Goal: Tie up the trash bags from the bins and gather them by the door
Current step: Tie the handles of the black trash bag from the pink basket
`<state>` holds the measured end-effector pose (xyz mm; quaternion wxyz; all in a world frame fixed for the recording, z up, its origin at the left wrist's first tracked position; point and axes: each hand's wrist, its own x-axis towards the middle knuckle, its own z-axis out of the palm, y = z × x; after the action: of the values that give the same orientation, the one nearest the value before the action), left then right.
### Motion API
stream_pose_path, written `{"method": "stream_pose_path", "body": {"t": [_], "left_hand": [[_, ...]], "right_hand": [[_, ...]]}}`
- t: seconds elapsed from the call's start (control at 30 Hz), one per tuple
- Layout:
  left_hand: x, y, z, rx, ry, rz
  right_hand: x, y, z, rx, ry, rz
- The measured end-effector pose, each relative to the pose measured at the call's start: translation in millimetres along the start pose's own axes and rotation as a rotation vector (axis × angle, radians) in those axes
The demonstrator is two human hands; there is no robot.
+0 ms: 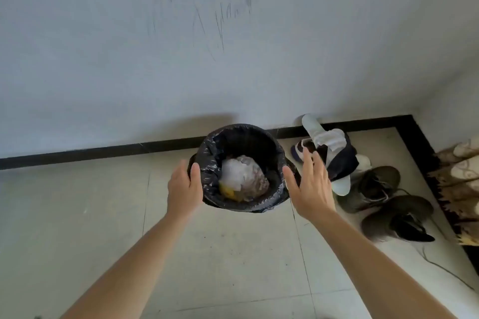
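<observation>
A round bin lined with a black trash bag [239, 134] stands on the tiled floor against the wall. The bag's edge is folded over the bin's rim. Inside lies crumpled white and greyish rubbish [243, 176] with a yellow scrap. My left hand [184, 188] is at the bin's left rim, thumb on the black plastic, the other fingers hidden on the bin's outer side. My right hand [309, 184] hovers just right of the rim, fingers spread and holding nothing.
Shoes crowd the floor right of the bin: pale slippers [329, 137], a sneaker and a pair of dark olive boots [388, 204]. A patterned rug [456, 189] lies at the far right. A scuffed grey wall [155, 59] with black skirting stands behind.
</observation>
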<state>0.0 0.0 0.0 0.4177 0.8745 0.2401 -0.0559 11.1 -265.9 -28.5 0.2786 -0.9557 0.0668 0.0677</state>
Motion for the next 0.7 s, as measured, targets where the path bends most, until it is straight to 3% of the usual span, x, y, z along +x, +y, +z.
{"method": "stream_pose_path", "body": {"t": [0.2, 0.3, 0.4, 0.47, 0.57, 0.63, 0.7], "left_hand": [[64.1, -101.8, 72.2, -0.293, 0.045, -0.498], [94.2, -135.3, 93.2, -0.468, 0.077, -0.618], [103.0, -149.4, 99.5, -0.788, -0.037, -0.589], [101.7, -147.9, 92.6, -0.873, -0.033, -0.539], [103.1, -132.4, 76.7, -0.721, 0.234, -0.445], [104.4, -114.2, 61.8, -0.585, 0.421, -0.291], [102.8, -89.1, 47.3, -0.451, 0.461, -0.119]], "right_hand": [[15.4, 58.1, 108.0, 0.405, 0.045, 0.364], [31.0, 80.5, 147.2, 0.597, 0.022, 0.53], [44.5, 92.2, 167.2, 0.969, -0.038, 0.748], [47.8, 91.1, 162.6, 1.105, 0.008, 0.734], [52.6, 76.7, 134.1, 1.043, 0.109, 0.621], [57.0, 58.3, 107.2, 1.012, 0.173, 0.495], [61.0, 36.1, 82.3, 0.935, 0.218, 0.317]]}}
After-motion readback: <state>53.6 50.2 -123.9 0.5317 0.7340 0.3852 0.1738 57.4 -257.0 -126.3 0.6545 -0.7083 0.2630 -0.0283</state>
